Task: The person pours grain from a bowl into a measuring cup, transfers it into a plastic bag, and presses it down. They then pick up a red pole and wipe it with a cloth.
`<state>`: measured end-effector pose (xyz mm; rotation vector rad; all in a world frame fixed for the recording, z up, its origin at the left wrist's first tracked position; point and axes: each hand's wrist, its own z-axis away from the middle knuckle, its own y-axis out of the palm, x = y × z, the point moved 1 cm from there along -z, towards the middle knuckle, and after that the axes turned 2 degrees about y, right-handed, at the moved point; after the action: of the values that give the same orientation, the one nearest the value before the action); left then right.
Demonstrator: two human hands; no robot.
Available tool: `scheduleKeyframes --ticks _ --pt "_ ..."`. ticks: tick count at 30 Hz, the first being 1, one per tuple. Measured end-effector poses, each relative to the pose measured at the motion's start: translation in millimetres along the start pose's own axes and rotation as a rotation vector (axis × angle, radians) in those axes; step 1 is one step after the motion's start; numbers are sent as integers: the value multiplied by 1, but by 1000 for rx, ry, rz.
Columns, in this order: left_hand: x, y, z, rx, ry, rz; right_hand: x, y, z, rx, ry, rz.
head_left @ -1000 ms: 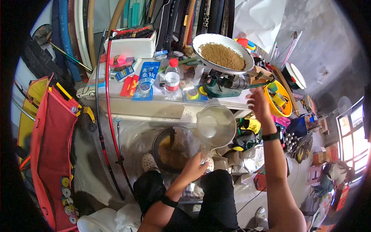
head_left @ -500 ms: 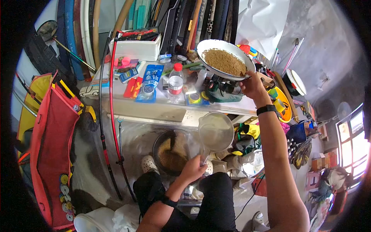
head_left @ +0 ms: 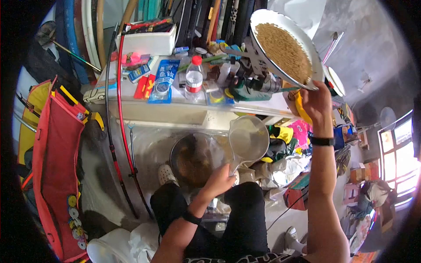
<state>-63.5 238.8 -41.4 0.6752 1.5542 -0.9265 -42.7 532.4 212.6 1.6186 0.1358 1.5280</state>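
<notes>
The handle of a clear dipper [head_left: 248, 138] is clasped by the left hand [head_left: 218, 179], close in to the body. The round cup is pointed away from the left hand, with the handle run back toward it; whether anything is held in the cup cannot be told. Low to the left, a dark basin [head_left: 186, 142] is seen, partly hidden by the dipper, with brownish matter spread inside.

Farther out, up and to the right of the dipper, a white basin [head_left: 294, 30] is gripped at its lower-right rim by the right hand [head_left: 318, 103]. The two hands are set well apart, and the white basin is reached only by the right; the left is placed lower and nearer the body. The basin's oval outline is slanted from upper left to lower right, its long axis ended at the right hand, and the dish is tipped. A wide bed of brown grains [head_left: 283, 50], dry-looking and coarse, is ringed by white enamel with a dark-edged rim.

Beyond the dipper, a green-bodied device [head_left: 250, 94] is set below the basin; whether the two are in contact cannot be told.
</notes>
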Motion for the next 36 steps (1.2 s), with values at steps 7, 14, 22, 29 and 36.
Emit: scheduleKeyframes --ticks 7,14,22,29,36 --pt "-3 -2 5 13 -62 33 -33 -61 133 -264 -68 32" --pt "6 4 10 74 -53 -52 -105 -129 214 -511 20 23" --pt "-21 -2 4 177 -136 43 -140 -161 217 -547 -19 0" --pt "-12 1 3 171 -108 40 -141 -155 200 -605 -77 162" --pt "-14 -3 4 166 -26 44 -155 -166 186 -600 -68 158"
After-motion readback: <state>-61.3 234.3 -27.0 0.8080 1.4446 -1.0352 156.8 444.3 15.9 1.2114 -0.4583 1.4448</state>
